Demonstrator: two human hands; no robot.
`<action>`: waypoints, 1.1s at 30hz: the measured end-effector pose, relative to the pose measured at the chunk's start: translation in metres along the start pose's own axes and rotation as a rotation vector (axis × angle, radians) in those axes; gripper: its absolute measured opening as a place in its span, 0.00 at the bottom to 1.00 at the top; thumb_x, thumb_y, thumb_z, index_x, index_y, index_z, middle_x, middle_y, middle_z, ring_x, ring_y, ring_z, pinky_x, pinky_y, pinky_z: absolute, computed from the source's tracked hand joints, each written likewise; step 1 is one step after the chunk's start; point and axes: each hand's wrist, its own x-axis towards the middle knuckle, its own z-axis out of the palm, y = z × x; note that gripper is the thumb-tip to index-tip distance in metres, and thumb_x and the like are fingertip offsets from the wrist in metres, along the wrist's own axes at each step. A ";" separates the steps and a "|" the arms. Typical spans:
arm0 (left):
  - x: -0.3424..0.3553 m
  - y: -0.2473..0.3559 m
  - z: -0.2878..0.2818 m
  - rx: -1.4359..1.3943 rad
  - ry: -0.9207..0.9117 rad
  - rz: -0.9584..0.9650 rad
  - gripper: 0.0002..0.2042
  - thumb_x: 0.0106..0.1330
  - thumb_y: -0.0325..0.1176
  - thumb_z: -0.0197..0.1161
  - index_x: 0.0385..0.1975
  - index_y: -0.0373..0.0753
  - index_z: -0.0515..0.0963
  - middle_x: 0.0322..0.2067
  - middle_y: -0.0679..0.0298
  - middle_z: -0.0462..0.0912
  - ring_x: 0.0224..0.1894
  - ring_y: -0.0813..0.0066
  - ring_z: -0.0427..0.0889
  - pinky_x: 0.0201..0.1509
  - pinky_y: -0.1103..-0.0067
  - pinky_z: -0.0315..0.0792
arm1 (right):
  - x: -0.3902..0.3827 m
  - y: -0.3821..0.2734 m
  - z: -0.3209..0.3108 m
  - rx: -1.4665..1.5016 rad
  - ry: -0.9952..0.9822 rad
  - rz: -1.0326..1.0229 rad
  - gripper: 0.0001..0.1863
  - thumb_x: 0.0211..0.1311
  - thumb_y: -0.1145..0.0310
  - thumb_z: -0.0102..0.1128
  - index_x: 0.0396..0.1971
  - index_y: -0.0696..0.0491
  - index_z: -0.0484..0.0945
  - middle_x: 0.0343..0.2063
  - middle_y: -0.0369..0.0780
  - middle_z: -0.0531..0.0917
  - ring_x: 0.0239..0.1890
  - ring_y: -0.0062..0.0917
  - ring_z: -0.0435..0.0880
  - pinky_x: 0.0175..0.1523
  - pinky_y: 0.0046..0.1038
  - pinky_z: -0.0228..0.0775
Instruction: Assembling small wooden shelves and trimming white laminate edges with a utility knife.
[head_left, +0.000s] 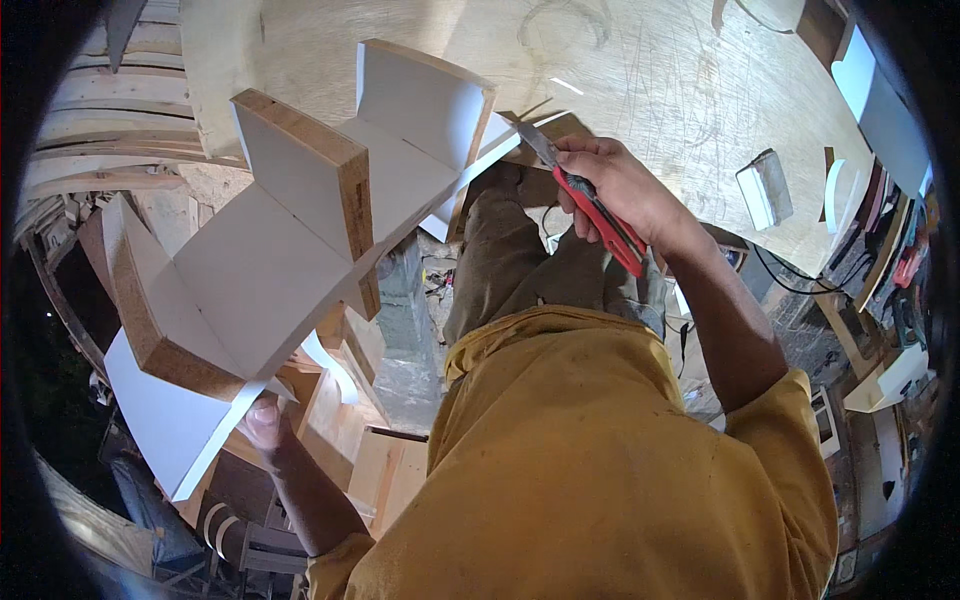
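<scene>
Here, one pale wooden bench (660,110) spans the top. One white shelf (255,245) with three upright, brown-edged panels (300,170) slants past the bench's near left edge; whether it rests there, I cannot tell. Two hands: the left hand (264,424) is clamped on the shelf's near end, thumb showing, fingers hidden; the right hand (632,188) is closed around one red knife (612,232), blade beside the shelf's far end. One small block (765,190) and one curved white strip (834,197) lie by the bench's right edge.
</scene>
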 end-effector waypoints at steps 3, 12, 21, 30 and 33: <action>-0.005 -0.004 -0.003 -0.014 0.041 -0.028 0.44 0.44 0.70 0.68 0.46 0.32 0.71 0.43 0.62 0.75 0.44 0.71 0.74 0.46 0.73 0.71 | -0.001 -0.002 0.004 -0.040 0.055 -0.021 0.12 0.70 0.63 0.46 0.42 0.58 0.71 0.18 0.41 0.78 0.13 0.24 0.77 0.16 0.25 0.70; -0.014 -0.035 -0.017 -0.063 0.083 0.042 0.44 0.43 0.68 0.71 0.46 0.30 0.71 0.42 0.61 0.76 0.46 0.70 0.75 0.48 0.71 0.72 | 0.006 -0.006 -0.001 -0.056 -0.010 0.005 0.14 0.69 0.66 0.46 0.47 0.57 0.71 0.17 0.40 0.78 0.11 0.23 0.76 0.15 0.24 0.68; -0.025 -0.042 -0.026 -0.116 0.116 -0.016 0.39 0.49 0.65 0.66 0.45 0.31 0.71 0.41 0.60 0.76 0.44 0.70 0.75 0.47 0.71 0.72 | 0.009 -0.010 0.001 -0.069 -0.050 0.028 0.20 0.69 0.64 0.46 0.55 0.59 0.66 0.18 0.36 0.76 0.11 0.18 0.73 0.15 0.20 0.63; -0.033 -0.046 -0.023 -0.178 0.153 -0.072 0.33 0.57 0.61 0.60 0.43 0.31 0.72 0.40 0.60 0.77 0.42 0.69 0.75 0.46 0.72 0.72 | 0.015 -0.004 -0.002 -0.007 -0.069 0.007 0.16 0.69 0.64 0.47 0.51 0.58 0.67 0.16 0.35 0.74 0.10 0.17 0.72 0.15 0.19 0.63; -0.036 -0.047 -0.011 -0.201 0.169 -0.091 0.31 0.59 0.60 0.58 0.43 0.31 0.72 0.40 0.59 0.77 0.42 0.69 0.75 0.46 0.72 0.72 | 0.014 -0.006 -0.001 0.000 -0.081 -0.017 0.16 0.69 0.63 0.46 0.51 0.57 0.67 0.16 0.36 0.74 0.10 0.17 0.72 0.14 0.19 0.63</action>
